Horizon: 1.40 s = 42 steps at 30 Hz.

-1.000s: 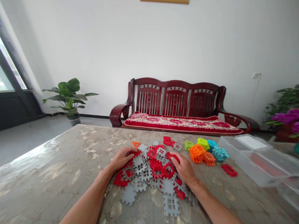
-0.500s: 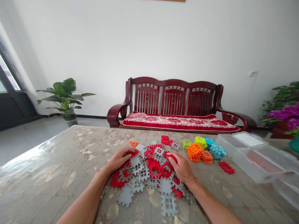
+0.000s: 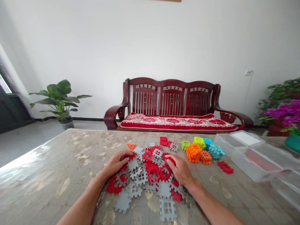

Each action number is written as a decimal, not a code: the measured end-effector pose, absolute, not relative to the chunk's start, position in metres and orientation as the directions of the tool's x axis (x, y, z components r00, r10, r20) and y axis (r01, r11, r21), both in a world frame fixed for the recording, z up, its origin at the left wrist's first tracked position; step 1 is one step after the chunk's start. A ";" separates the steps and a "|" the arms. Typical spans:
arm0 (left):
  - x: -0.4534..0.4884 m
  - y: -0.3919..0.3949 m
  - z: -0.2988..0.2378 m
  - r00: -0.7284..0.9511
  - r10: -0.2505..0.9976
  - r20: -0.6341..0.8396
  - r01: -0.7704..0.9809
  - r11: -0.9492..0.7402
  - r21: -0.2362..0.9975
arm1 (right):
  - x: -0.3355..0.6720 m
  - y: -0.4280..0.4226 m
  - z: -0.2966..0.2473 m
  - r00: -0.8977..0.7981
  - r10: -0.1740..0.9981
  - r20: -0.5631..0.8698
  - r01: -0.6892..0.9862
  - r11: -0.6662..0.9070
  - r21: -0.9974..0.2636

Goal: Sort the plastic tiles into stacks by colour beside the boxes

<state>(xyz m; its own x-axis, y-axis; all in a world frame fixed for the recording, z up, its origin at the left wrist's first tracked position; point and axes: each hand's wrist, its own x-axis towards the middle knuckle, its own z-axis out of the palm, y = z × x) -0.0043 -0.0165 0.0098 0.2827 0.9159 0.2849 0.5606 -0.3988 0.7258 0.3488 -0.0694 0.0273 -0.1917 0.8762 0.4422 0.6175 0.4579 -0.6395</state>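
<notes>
A loose heap of red and grey interlocking plastic tiles with notched edges lies on the table before me, some solid, some with window-like cutouts. At its left edge my left hand rests with fingers stretched forward and thumb apart, touching red tiles beside a grey square tile. On the right side, my right hand has thumb and fingers around a red tile, which they partly cover. Nearest me lie a flat grey tile and a grey window tile. Beyond my left fingertips sits an orange triangle.
Sorted piles of orange tiles, blue tiles and green tiles stand to the right. A lone red tile lies near clear plastic boxes. Behind the table is a wooden bench.
The whole view has shifted slightly, so things appear a little further left. Both hands stay at the sides of the heap, with hardly any movement against the tiles.
</notes>
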 end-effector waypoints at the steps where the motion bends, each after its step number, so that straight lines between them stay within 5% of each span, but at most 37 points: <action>1: -0.004 -0.017 0.010 0.283 0.916 0.283 0.563 -0.398 0.725 | 0.349 -0.069 0.027 -0.195 0.877 0.440 0.615 0.459 -0.641; 23: 0.000 -0.018 0.017 0.307 0.912 0.272 0.622 -0.408 0.668 | 0.352 -0.069 0.023 -0.190 0.870 0.456 0.598 0.471 -0.649; 32: 0.000 -0.018 0.019 0.313 0.909 0.274 0.616 -0.414 0.670 | 0.378 -0.052 0.023 0.085 0.933 0.349 0.566 0.243 -0.788; 42: -0.002 -0.016 0.016 0.306 0.913 0.269 0.603 -0.405 0.688 | 0.386 -0.042 0.011 0.033 0.964 0.264 0.542 0.205 -0.815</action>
